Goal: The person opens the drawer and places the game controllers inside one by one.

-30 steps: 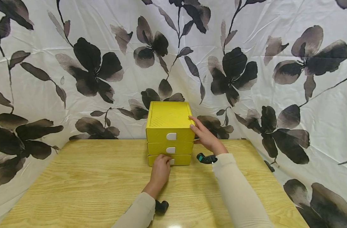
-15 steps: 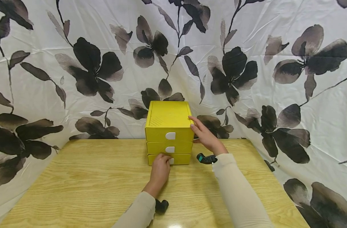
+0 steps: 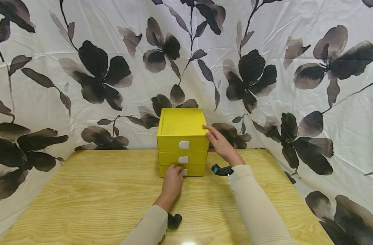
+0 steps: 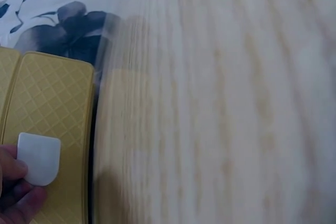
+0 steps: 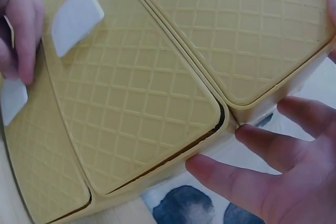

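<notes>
Two bare hands, left hand (image 3: 172,180), right hand (image 3: 222,146), long cream sleeves (image 3: 253,204) on both arms, black band with a teal bit (image 3: 220,170) on the right wrist, black lump (image 3: 174,220) under the left wrist

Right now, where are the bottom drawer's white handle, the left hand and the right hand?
bottom drawer's white handle (image 4: 38,158), left wrist view, its flat face.
left hand (image 3: 172,177), head view, its back.
right hand (image 3: 220,145), head view, its back.
</notes>
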`<state>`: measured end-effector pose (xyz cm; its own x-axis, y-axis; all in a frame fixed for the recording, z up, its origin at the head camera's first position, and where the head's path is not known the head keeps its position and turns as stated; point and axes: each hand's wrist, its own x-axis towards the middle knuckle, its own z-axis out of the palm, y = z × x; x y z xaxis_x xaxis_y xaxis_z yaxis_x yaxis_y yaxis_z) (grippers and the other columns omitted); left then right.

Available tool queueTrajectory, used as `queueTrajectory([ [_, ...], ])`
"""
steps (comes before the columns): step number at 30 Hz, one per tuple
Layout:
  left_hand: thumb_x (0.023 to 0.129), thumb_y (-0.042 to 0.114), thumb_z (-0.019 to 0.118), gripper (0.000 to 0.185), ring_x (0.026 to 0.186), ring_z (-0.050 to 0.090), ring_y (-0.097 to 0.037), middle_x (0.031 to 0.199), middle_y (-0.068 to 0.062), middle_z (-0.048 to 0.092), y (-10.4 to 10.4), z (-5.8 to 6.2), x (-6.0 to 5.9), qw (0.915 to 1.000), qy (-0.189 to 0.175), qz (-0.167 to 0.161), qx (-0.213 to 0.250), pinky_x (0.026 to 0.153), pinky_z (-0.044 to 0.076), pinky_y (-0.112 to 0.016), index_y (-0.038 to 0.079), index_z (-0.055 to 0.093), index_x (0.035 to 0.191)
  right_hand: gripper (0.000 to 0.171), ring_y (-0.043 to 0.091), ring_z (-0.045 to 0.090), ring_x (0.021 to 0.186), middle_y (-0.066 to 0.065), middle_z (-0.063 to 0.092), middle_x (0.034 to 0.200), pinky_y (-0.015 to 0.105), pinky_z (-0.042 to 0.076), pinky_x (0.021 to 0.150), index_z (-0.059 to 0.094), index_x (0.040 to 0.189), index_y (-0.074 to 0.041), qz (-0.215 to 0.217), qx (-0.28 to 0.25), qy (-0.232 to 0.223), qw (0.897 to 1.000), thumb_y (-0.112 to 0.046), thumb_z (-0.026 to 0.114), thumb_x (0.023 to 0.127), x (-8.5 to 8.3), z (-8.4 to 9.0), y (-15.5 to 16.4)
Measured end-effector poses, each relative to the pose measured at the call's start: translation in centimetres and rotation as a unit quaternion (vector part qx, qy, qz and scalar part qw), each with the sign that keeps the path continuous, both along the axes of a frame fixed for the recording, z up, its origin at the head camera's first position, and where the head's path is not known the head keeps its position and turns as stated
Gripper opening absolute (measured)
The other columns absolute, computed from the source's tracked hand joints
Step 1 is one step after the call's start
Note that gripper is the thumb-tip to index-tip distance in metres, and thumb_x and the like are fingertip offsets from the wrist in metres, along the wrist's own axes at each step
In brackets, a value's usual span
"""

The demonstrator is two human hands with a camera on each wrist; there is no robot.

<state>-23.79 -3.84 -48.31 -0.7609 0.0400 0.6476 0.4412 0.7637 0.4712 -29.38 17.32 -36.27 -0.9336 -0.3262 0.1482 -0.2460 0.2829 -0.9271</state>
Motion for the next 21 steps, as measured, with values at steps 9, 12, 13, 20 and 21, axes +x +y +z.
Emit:
queueTrajectory([
  [9, 0.082, -0.006, 0.066, 0.012, 0.073, 0.064, -0.023, 0.079, -0.008, 0.064, -0.2, -0.2, -0.2, 1.0, -0.007, -0.001, -0.001, 0.066, 0.056, -0.033, 0.002, 0.075, 0.084, 0.054, 0.035, 0.025, 0.146, 0.01, 0.013, 0.163, 0.062, 0.044, 0.099, 0.029, 0.15, -0.036, 0.011, -0.003, -0.005, 1.0, -0.052, 0.04, 0.099, 0.0, -0.2, 0.1],
  [12, 0.082, -0.005, 0.067, 0.011, 0.075, 0.064, -0.023, 0.081, -0.008, 0.065, -0.3, -0.4, -0.2, 0.9999, -0.012, -0.01, -0.003, 0.067, 0.056, -0.033, 0.001, 0.075, 0.086, 0.055, 0.035, 0.022, 0.148, 0.008, 0.011, 0.163, 0.064, 0.042, 0.1, 0.028, 0.15, -0.036, 0.016, -0.008, -0.009, 1.0, -0.053, 0.04, 0.099, -0.1, -0.5, 0.1],
  [13, 0.083, -0.005, 0.067, 0.011, 0.075, 0.065, -0.023, 0.081, -0.008, 0.065, -0.4, -0.4, -0.2, 0.9998, -0.014, -0.015, -0.002, 0.068, 0.056, -0.033, 0.001, 0.075, 0.086, 0.056, 0.035, 0.021, 0.148, 0.008, 0.01, 0.163, 0.064, 0.041, 0.101, 0.027, 0.151, -0.036, 0.016, -0.008, -0.009, 1.0, -0.052, 0.039, 0.099, 0.0, -0.6, 0.2],
  [20, 0.088, 0.001, 0.063, 0.014, 0.087, 0.067, -0.025, 0.095, -0.01, 0.068, -1.1, 0.2, 0.8, 0.9969, -0.06, -0.05, 0.006, 0.078, 0.057, -0.038, 0.001, 0.075, 0.095, 0.06, 0.036, 0.026, 0.146, 0.007, 0.012, 0.163, 0.063, 0.039, 0.104, 0.015, 0.154, -0.04, 0.001, 0.038, 0.014, 0.999, -0.053, 0.037, 0.1, 1.0, -0.9, 0.7],
  [21, 0.089, 0.003, 0.062, 0.015, 0.091, 0.067, -0.026, 0.098, -0.01, 0.068, -1.3, 0.4, 1.1, 0.9957, -0.076, -0.053, 0.008, 0.081, 0.056, -0.039, 0.002, 0.074, 0.098, 0.061, 0.036, 0.027, 0.145, 0.007, 0.014, 0.163, 0.062, 0.038, 0.105, 0.013, 0.154, -0.039, -0.004, 0.052, 0.022, 0.998, -0.053, 0.038, 0.1, 1.3, -0.9, 0.8],
])
